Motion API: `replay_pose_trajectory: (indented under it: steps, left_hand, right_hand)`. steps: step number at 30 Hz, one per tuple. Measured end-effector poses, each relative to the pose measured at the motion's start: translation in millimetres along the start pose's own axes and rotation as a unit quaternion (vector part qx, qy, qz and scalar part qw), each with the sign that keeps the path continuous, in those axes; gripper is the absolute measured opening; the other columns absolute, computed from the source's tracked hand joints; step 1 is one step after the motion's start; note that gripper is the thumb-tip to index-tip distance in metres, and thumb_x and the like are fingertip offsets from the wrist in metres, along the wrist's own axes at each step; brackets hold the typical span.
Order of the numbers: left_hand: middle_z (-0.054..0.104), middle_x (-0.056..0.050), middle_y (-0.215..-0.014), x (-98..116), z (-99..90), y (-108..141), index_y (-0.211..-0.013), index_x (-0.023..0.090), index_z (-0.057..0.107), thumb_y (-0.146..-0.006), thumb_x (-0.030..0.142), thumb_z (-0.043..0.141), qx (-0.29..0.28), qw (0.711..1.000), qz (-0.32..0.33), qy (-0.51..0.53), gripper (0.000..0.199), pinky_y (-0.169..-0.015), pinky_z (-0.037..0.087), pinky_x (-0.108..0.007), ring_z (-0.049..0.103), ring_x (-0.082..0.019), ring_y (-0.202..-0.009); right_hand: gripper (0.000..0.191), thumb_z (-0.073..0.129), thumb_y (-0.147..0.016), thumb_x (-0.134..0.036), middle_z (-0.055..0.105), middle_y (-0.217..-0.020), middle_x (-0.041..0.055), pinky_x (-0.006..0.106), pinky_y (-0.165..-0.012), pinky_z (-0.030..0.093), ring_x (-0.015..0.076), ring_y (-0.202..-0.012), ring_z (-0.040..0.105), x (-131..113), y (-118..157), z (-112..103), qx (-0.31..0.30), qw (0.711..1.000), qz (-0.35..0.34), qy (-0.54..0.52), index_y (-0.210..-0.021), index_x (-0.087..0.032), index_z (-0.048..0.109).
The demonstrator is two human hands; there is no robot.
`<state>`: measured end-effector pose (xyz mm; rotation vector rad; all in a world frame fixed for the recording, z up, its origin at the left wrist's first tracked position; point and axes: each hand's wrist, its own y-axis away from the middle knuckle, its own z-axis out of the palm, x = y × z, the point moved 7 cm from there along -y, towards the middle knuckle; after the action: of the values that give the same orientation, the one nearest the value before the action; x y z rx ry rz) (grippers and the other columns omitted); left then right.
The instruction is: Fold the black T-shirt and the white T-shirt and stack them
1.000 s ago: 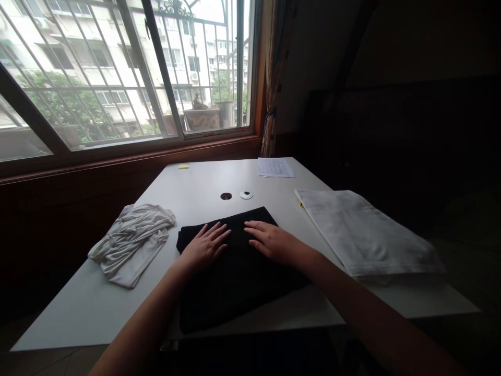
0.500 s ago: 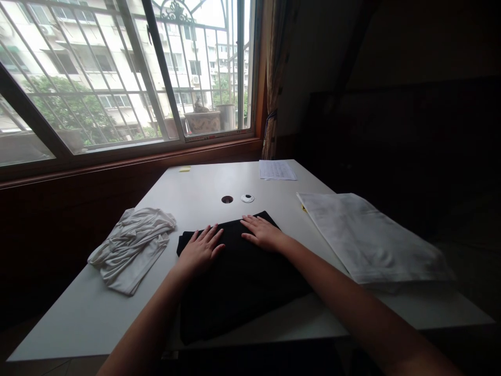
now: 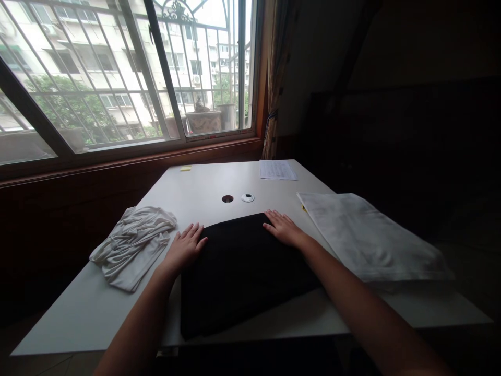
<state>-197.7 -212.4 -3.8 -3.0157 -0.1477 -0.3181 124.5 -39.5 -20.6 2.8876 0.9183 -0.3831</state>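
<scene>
While the window (image 3: 97,112) glares, black cloth (image 3: 238,277) lies flat — white table (image 3: 203,183) beneath.

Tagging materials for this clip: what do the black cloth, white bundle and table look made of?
Black cloth: matte fabric, soft-edged, no shine; weave too dark to tell.
White bundle: probably thin, soft fabric, given its many fine folds.
Table: perhaps laminate or painted board; smooth white top, soft sheen.

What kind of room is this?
Probably a room in someone's home, though it could be an office: there's a large window, a tied curtain, and a white table with black cloth on it.
</scene>
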Motion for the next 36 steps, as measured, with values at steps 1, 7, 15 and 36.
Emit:
replay_pose_trajectory:
  steps: [1,7,15,36]
  left_hand:
    - [0.037,-0.011,-0.164,-5.6,-1.5,-0.6,-0.155,0.019,0.044,-0.102,0.046,0.041,0.006,1.000,-0.002,0.005,0.059,-0.123,0.024,-0.057,0.027,-0.032,-0.155]
    - [0.061,-0.017,-0.144,-42.1,-26.1,-0.4,-0.142,0.012,0.057,-0.097,0.046,0.043,0.065,0.996,-0.028,0.059,0.058,-0.117,0.037,-0.049,0.052,-0.033,-0.138]
    - [0.072,-0.012,-0.114,-47.7,-42.2,3.1,-0.130,0.017,0.064,-0.091,0.057,0.048,0.094,0.988,-0.030,0.123,0.058,-0.092,0.055,-0.041,0.070,-0.027,-0.097]
    - [0.068,-0.006,-0.097,-33.0,-37.3,2.9,-0.123,0.023,0.067,-0.081,0.063,0.064,0.050,0.963,-0.065,0.256,0.058,-0.073,0.057,-0.036,0.068,-0.024,-0.083]
  right_hand:
    - [0.071,0.026,-0.104,-0.060,0.019,-0.171,0.0038,0.050,-0.128,0.012,0.0252,-0.158,0.015,6.5,0.2,0.1,0.008,1.000,0.010,-0.006,-0.164,-0.022,0.026]
    - [0.054,0.043,-0.103,-0.047,0.047,-0.158,0.0117,0.042,-0.125,0.026,0.0284,-0.149,0.037,29.8,2.6,-11.2,0.089,0.994,0.013,-0.067,-0.146,-0.019,0.056]
    - [0.037,0.058,-0.094,-0.051,0.073,-0.107,0.0085,0.032,-0.086,0.050,0.0242,-0.098,0.068,21.7,17.0,-40.1,0.075,0.982,0.020,-0.173,-0.106,-0.021,0.076]
    - [0.027,0.057,-0.095,-0.044,0.072,-0.091,0.0066,0.029,-0.070,0.041,0.0229,-0.085,0.064,40.7,23.3,-55.0,0.071,0.982,0.106,-0.140,-0.082,-0.022,0.063]
